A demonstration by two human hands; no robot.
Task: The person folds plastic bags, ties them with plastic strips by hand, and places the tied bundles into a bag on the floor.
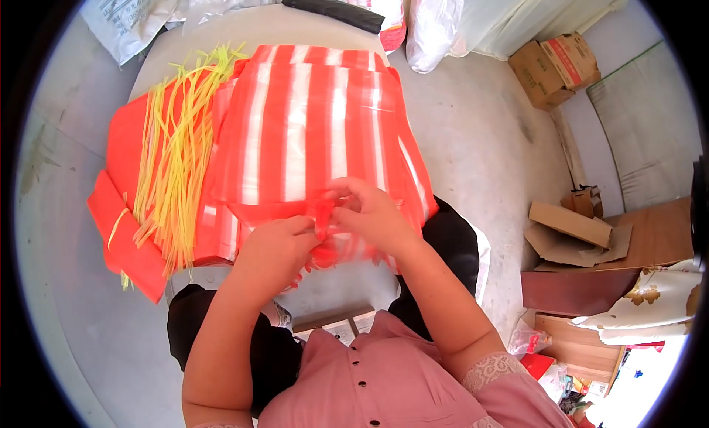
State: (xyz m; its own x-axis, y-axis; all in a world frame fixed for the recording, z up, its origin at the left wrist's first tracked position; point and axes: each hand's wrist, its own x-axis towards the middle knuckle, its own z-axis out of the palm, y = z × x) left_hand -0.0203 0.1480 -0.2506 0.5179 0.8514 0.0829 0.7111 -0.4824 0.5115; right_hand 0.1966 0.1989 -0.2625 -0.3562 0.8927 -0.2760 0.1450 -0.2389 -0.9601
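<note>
So I'm standing here watching a big stack of red-and-white striped plastic bags (299, 125) on the pale, round-edged tabletop (251, 28), right in front of the person's lap. Thin, slippery-looking film, bright red bands alternating with milky white ones, the upper part lying pretty flat and a bit shiny.

The near edge is all crumpled and frilly, and that's where both hands are. Left hand (273, 254) has its fingers drawn together in a pinch on a gathered twist of red film (323, 217). Right hand (371, 215) is loosely curled, half open, thumb and fingers at the same twist; can't tell how firmly it has hold, if at all.

Left of the stripes there's a loose bunch of yellow strips (173, 162), flat and stringy like raffia, fanned out over more smooth red plastic. Beside that sits a folded red bundle (133, 240) with a yellow strip around it. Oh, and a long, wrinkly black roll (334, 12) lies at the far edge.
</note>
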